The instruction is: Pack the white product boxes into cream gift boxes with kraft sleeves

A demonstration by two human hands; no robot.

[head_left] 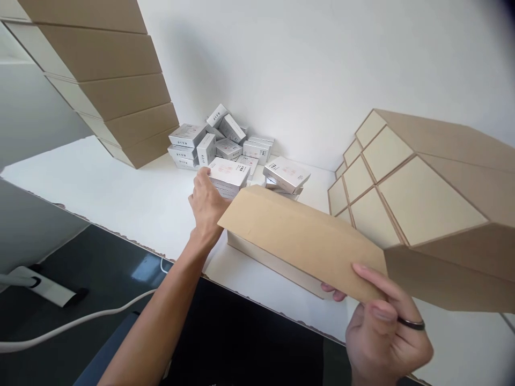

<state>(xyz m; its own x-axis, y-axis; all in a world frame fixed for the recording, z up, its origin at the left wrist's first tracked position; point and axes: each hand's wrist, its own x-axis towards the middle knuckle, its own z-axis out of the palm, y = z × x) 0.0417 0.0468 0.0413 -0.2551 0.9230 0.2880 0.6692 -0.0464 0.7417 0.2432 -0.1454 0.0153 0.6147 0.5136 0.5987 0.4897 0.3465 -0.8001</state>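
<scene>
Tabletop (156,201) white, chip-edged | wall (301,64) pale | left grip (208,206) grasping white box (228,170) | right grip (388,329) grasping brown box (298,236)

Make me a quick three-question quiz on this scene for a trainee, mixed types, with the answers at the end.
1. Multiple choice: what is the left hand touching?
A) the wall
B) a small white box
C) the cable

2. True or false: the right hand, which wears a dark ring, holds a brown box.

3. Open: where do the small white boxes lie relative to the left stack and the right stack?

Key:
1. B
2. True
3. Between them
</scene>
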